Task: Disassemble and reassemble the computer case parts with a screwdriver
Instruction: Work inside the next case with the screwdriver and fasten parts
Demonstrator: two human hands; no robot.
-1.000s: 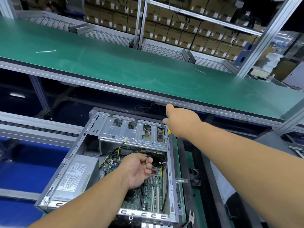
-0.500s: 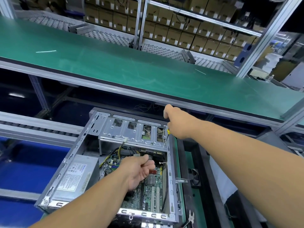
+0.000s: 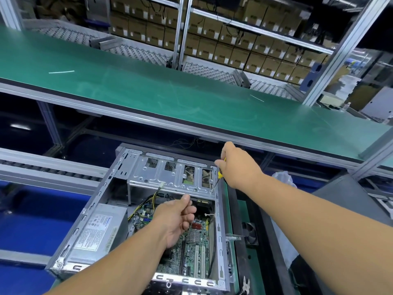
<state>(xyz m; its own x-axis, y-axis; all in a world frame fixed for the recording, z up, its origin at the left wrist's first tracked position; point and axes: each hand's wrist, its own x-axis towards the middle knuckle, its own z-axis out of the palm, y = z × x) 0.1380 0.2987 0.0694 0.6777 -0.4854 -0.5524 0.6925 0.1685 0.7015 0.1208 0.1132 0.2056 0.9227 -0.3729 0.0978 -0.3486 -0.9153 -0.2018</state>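
An open silver computer case (image 3: 221, 226) lies below me with its motherboard (image 3: 195, 250) exposed. A metal drive cage (image 3: 170, 177) spans its far end. My right hand (image 3: 236, 165) grips a yellow-handled screwdriver (image 3: 219, 175), whose tip touches the cage's near right corner. My left hand (image 3: 176, 218) hovers over the motherboard just below the cage, fingers loosely curled; I cannot see anything in it.
A grey power supply (image 3: 97, 231) fills the case's left side, with yellow and black cables (image 3: 144, 205) beside it. A green-topped workbench (image 3: 191, 99) runs across above the case. Shelves of cardboard boxes (image 3: 244, 47) stand behind. A small fan (image 3: 251, 231) lies to the right.
My right hand has tilted and lowered the screwdriver so its tip meets the cage corner. My left hand has shifted a little to the right.
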